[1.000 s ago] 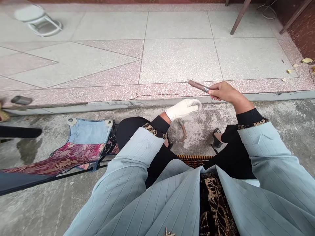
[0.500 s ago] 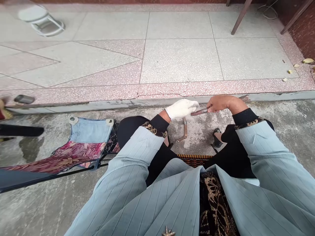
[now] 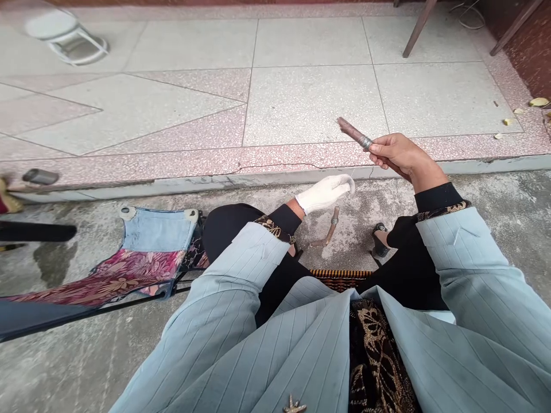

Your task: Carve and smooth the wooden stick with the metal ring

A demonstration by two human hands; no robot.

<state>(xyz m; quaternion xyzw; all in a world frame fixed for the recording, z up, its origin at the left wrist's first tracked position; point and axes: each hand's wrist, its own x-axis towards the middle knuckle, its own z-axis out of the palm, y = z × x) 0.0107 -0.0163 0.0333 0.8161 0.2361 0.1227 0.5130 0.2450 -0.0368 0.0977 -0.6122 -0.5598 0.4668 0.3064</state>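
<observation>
My right hand (image 3: 396, 154) grips one end of a short brown stick (image 3: 350, 131) with silvery wire wound round it near my fingers. The stick's free end points up and left over the step. Lower and to the left, my left hand (image 3: 325, 193), in a white knit glove, is closed with the fingers curled. A faint thin wire shows between the glove and the wound stick; the grip on it is mostly hidden. Just below the glove is a bent brown stick (image 3: 331, 226) with a wire band near its top. Whether it hangs or lies on the ground I cannot tell.
A pink and grey terrazzo step (image 3: 189, 168) runs across in front of me. To my left stands a folding chair (image 3: 159, 229) with denim and floral cloth. A metal cup (image 3: 40, 176) and white stool (image 3: 80, 43) are farther left. Wooden legs (image 3: 419, 28) stand at upper right.
My right hand dipped toward the glove with the stick, then swung back up and away. The bent stick below has shifted and turned. My gloved hand moved slightly to the right.
</observation>
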